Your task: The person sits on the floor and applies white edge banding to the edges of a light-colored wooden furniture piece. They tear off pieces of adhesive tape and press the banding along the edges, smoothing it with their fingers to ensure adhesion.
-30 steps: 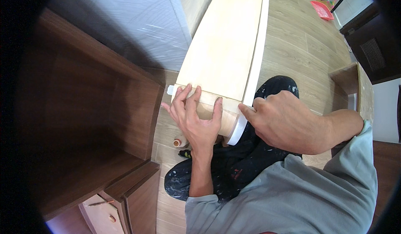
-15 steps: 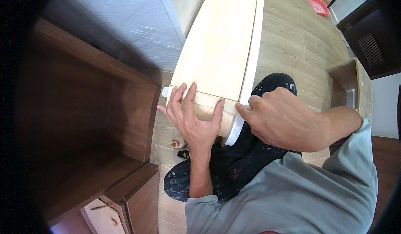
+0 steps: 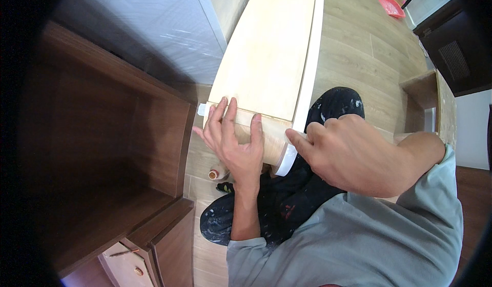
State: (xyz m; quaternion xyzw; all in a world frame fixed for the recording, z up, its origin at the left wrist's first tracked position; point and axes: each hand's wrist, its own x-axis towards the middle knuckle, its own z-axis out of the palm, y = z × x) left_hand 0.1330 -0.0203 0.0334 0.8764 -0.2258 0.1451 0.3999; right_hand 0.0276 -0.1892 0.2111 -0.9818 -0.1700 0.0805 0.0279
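Observation:
A long pale wooden board (image 3: 264, 56) with a white right-hand edge runs away from me. My left hand (image 3: 233, 141) lies on its near end, fingers spread and stretched out, thumb toward the right. Beside the near right corner, my right hand (image 3: 335, 151) is closed, with one digit pointing at the board's edge. Whatever it may grip is hidden. A white strip (image 3: 287, 163) curves down at the near right corner. Another white tab (image 3: 201, 109) sticks out past the left side. Something thin and see-through seems to lie across the near end between my hands.
A dark brown cabinet (image 3: 169, 107) stands open close on the left, and a film-covered panel (image 3: 154, 25) rises behind it. A small roll (image 3: 214, 174) lies on the floor by my leg. A red dustpan (image 3: 390, 6) and an open wooden box (image 3: 423, 100) are at the right.
My left thumb has moved left, away from the right corner, and the left hand has shifted slightly left. My right hand stays at the edge, its pointing digit moved slightly left.

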